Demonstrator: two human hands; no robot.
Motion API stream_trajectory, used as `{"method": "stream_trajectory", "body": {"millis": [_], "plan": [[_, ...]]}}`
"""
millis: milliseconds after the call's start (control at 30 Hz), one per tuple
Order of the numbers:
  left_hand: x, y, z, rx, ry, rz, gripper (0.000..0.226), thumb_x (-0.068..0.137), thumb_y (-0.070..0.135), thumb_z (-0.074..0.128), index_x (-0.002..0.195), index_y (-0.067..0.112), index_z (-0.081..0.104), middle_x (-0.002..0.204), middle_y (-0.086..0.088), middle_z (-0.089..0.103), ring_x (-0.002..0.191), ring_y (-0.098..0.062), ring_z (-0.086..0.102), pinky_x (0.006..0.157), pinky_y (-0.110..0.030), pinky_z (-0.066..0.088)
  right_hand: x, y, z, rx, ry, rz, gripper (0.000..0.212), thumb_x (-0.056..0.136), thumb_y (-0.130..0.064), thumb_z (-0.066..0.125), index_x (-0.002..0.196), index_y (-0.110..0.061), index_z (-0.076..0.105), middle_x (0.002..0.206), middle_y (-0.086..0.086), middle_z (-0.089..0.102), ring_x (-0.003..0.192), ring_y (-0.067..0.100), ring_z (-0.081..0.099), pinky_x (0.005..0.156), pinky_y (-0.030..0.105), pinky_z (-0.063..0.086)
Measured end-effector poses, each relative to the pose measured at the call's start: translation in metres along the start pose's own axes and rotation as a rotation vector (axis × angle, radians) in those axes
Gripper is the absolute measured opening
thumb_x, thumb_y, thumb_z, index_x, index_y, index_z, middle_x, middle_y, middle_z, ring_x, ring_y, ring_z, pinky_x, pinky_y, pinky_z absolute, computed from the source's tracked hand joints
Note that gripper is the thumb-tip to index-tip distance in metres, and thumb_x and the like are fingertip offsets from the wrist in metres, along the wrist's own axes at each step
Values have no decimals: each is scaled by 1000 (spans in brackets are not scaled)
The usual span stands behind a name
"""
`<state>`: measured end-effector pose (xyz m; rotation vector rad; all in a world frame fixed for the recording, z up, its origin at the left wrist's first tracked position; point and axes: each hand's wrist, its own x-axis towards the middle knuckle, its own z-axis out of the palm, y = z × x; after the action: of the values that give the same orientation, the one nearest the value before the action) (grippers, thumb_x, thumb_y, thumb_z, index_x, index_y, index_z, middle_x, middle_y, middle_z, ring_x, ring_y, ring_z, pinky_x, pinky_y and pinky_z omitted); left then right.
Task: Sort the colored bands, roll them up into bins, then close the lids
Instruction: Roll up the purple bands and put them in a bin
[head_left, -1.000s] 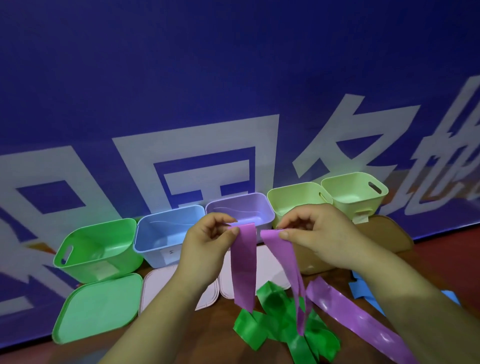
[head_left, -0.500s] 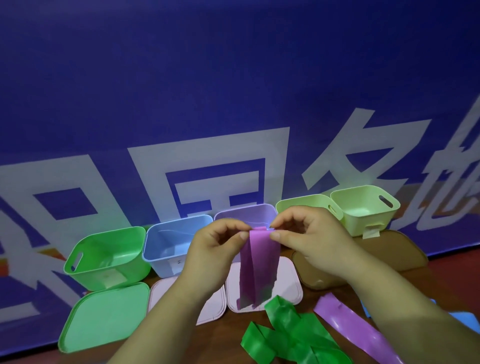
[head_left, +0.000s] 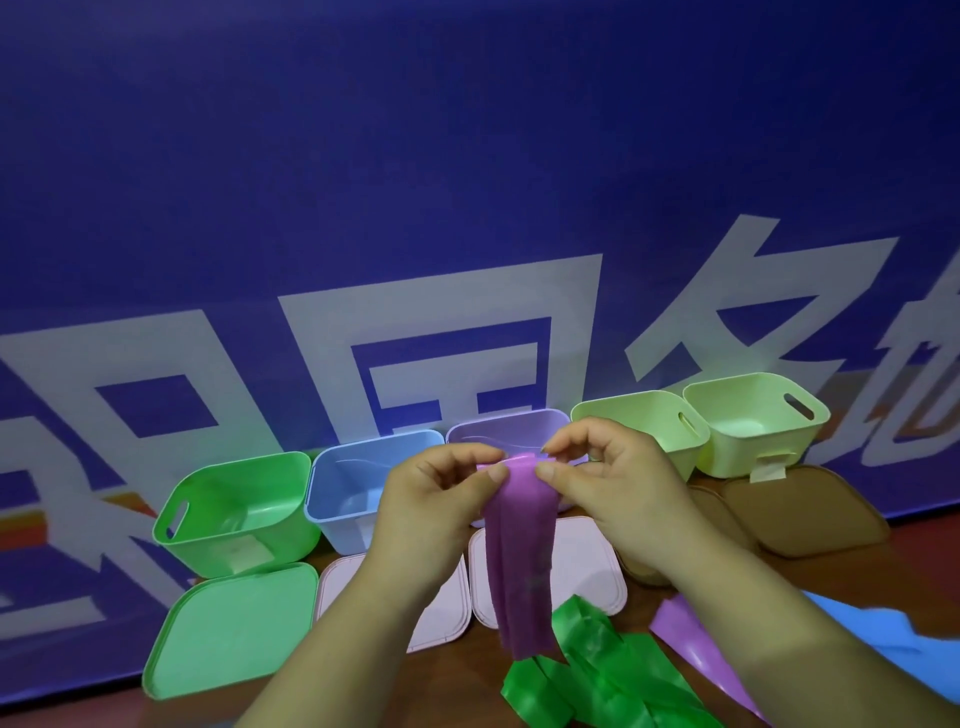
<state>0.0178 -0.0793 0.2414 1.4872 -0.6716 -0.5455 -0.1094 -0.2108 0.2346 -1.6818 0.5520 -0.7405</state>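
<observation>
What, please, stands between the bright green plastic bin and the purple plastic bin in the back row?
In the head view, a light blue plastic bin stands between them, with no lid on it.

Green band (head_left: 597, 678) runs off bottom edge; blue band (head_left: 893, 634) cut at lower right; purple bin (head_left: 506, 428) front wall hidden, centre frame.

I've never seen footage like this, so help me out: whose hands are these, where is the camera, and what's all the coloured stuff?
No machine here: a person wears a camera on the head, looking down at their own hands. The left hand and right hand pinch the top of a folded, hanging purple band. Behind stand open bins: a green bin, a blue bin, a purple bin and two pale yellow-green bins. Their lids lie flat in front. Loose on the table lie a green band, a second purple band and a blue band.
</observation>
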Motion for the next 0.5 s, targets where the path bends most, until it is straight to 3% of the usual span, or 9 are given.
{"method": "stream_trajectory", "body": {"millis": [67,167,267,367,500], "plan": [[0,-1,-1,-15,16,-33,13,85,5,73,87,17,77,81,-9,75,68,-14,65,66,-29,58,-3,8,1,24,-26,27,21,70,-25,80,87,-29,70,87,4,70,77,37,69,81,53,59],[-1,-2,-3,-24,19,-55,12,87,5,72,88,16,77,82,-13,74,69,-18,64,71,-39,58,-10,21,2,76,-108,92,35,78,-2,78,98,-29,67,83,3,69,75,18,68,78,36,55],[-1,-2,-5,-30,36,-69,11,89,6,70,89,15,76,80,-12,73,65,-16,63,65,-36,59,-15,33,3,32,-158,140,52,79,-2,77,115,-33,58,79,2,69,74,11,67,73,26,52],[1,-1,-8,-100,50,-89,11,89,4,68,90,13,75,75,-8,71,61,-13,62,56,-28,56,-16,45,5,40,-206,187,60,78,-3,77,123,-33,52,83,5,71,76,15,65,74,30,50],[6,-3,-10,-176,84,-115,10,89,5,68,90,13,74,77,-8,71,63,-16,63,55,-28,54,-20,65,12,-9,-247,214,64,70,-18,79,125,-33,50,87,4,72,81,19,67,82,37,53]]}}
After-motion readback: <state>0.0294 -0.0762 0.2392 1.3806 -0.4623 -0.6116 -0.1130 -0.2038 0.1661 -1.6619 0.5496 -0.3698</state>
